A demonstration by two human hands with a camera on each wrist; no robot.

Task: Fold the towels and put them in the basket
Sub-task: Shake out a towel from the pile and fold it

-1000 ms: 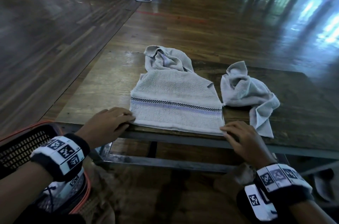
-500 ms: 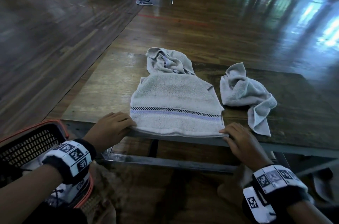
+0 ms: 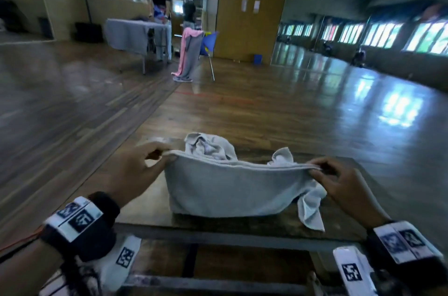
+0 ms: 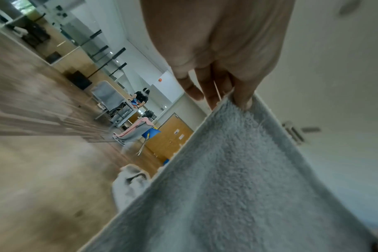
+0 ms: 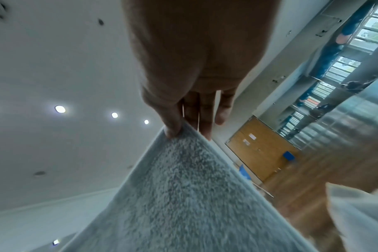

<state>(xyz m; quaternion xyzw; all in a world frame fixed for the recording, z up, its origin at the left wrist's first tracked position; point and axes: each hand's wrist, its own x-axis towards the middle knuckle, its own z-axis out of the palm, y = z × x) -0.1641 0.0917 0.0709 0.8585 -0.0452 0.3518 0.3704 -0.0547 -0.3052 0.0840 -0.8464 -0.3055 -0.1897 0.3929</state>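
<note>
Half a second ago the grey towel (image 3: 232, 189) lay flat on the table (image 3: 145, 213) with both hands pressing its near corners; now the near edge has been lifted off the wood and stands up like a low wall between the hands, its lower part still resting on the table near the front edge. On the left, the left hand (image 3: 135, 169) pinches the towel's left corner between thumb and fingertips, which the left wrist view confirms: the thumb lies on the terry side and the fingers (image 4: 211, 92) are behind the hem. Just beyond the raised edge sits a crumpled towel (image 3: 208, 147) toward the far side of the table, and a second crumpled towel (image 3: 310, 206) lies to the right, part of it hanging out beside the lifted one. On the right, the right hand (image 3: 339, 181) pinches the opposite corner the same way, thumb (image 5: 173, 126) on the pile and fingers curled behind. The head camera has also tipped up, so the basket, seen earlier at the near left, is out of sight. This reads as the start of a fold: the near edge looks ready to be carried away from the person and laid over the far half, with two towels still unfolded after it
</note>
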